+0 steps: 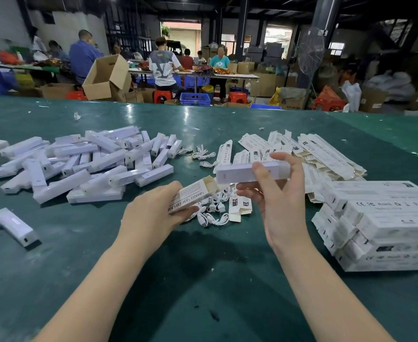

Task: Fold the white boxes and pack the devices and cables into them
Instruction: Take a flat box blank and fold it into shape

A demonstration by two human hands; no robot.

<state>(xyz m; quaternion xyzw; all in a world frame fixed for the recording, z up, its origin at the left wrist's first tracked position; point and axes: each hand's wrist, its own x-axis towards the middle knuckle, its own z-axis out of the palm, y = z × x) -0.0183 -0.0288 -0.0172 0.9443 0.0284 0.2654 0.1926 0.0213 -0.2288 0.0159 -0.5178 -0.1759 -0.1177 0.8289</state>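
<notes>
A lone white device [15,227] lies at nine o'clock on the green table [203,280], with a heap of loose devices [79,164] behind it at ten o'clock. Near the centre the left hand [151,213] curls its grip round a folded white box [193,196], whose open end with its flap raised points toward one o'clock; what the box holds cannot be seen. Just beneath it lies a tangle of white cables [213,208]. The right hand [277,191] pinches a white device [252,172] between thumb and fingers, held level above the box mouth but not yet in it. To do this step well, the person should probably line the device's end up with the opening, keep the flap clear, and slide it in straight while the left hand steadies the box without crushing it. Flat unfolded boxes [326,154] fan out at one o'clock, and closed boxes [388,225], apparently packed, are stacked at three o'clock.
</notes>
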